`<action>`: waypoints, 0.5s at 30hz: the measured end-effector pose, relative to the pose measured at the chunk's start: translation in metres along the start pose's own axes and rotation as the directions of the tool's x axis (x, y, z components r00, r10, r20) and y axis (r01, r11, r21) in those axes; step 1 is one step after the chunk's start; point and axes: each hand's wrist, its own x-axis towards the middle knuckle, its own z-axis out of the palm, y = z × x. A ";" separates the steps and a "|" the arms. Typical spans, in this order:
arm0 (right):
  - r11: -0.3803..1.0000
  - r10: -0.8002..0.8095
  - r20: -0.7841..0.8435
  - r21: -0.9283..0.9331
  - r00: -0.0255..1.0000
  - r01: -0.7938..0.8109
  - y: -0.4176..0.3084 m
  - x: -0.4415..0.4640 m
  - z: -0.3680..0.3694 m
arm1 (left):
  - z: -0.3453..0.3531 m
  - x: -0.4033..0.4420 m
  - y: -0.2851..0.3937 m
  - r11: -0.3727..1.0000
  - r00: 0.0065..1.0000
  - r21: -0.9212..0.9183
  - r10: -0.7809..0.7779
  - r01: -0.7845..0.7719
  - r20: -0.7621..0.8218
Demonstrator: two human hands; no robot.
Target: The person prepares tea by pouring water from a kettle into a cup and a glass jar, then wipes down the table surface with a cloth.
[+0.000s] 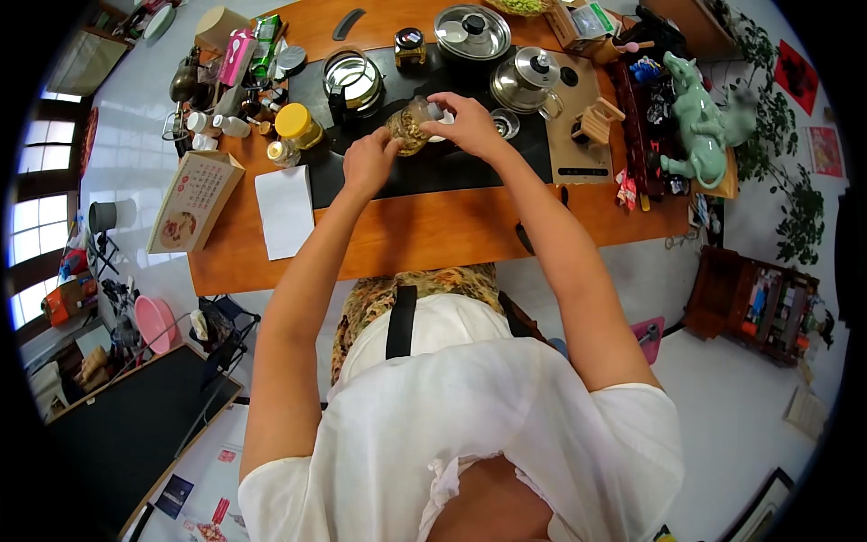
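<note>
A clear glass jar (pixel 408 131) with yellowish-green dried bits inside is held between my hands above the black tray (pixel 420 181). It leans with its mouth end to the right. My left hand (pixel 370 163) is closed around the jar's lower left side. At the mouth end, the fingers of my right hand (pixel 468 125) are closed on the top of the jar; whether they grip a lid or the rim I cannot tell. Something small and white (pixel 441 132) shows under my right hand, partly hidden. A small glass dish (pixel 506 123) lies right of that hand.
Behind the hands stand a glass kettle (pixel 353 83), a small dark-lidded jar (pixel 409 46), a lidded steel pot (pixel 472 32) and a steel kettle (pixel 526 79). Left are a yellow-lidded jar (pixel 299 126), white paper (pixel 284 212) and a box (pixel 194 203). A green figurine (pixel 700 126) stands right.
</note>
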 end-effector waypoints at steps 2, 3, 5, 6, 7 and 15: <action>0.994 -0.063 -0.010 -0.092 0.998 0.062 0.000 0.004 0.000 | -0.001 0.005 0.002 1.000 1.000 0.013 -0.007 0.007 0.004; 0.987 -0.090 -0.005 -0.136 0.996 0.089 -0.001 0.007 -0.001 | -0.001 0.009 0.004 1.000 1.000 0.030 -0.008 0.008 0.006; 0.971 -0.107 0.026 -0.215 0.994 0.110 -0.003 0.012 -0.004 | -0.001 0.013 0.006 0.998 1.000 0.064 -0.016 0.015 0.010; 0.963 -0.096 0.050 -0.249 0.994 0.106 -0.004 0.015 -0.006 | -0.003 0.015 0.008 0.996 1.000 0.083 -0.022 0.021 0.011; 0.954 -0.084 0.073 -0.283 0.994 0.102 -0.005 0.017 -0.008 | -0.005 0.017 0.011 0.994 1.000 0.102 -0.028 0.027 0.012; 0.907 -0.081 0.083 -0.406 0.993 0.108 0.007 0.036 -0.007 | -0.012 0.042 0.017 0.969 0.996 0.245 0.002 -0.025 0.093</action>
